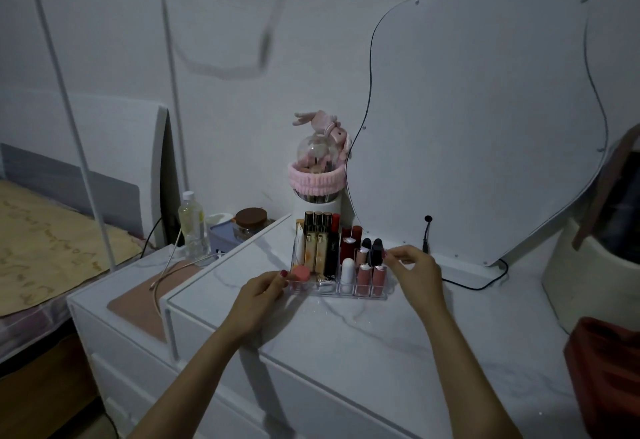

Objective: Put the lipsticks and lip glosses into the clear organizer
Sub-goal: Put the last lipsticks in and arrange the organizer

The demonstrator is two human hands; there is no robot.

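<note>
The clear organizer (325, 291) stands on the white dressing table, filled with upright lipsticks and lip glosses: tall gold-capped tubes (317, 244) at the back left, dark red ones (348, 243) in the middle, pink tubes (363, 277) and a white one (348, 269) in front. A small pink jar (300, 274) sits in its front left part. My left hand (263, 291) touches the organizer's front left corner by the jar. My right hand (414, 267) is at the right side, fingertips pinched near a black-capped lipstick (376, 248); whether they grip it is unclear.
A wavy mirror (485, 127) leans behind the table with a black cable (478, 286) at its foot. A domed container with a pink headband (317, 175) stands behind the organizer. A bottle (191, 224) and jar (251, 224) sit on the lower cabinet left. A red bag (606, 369) lies right.
</note>
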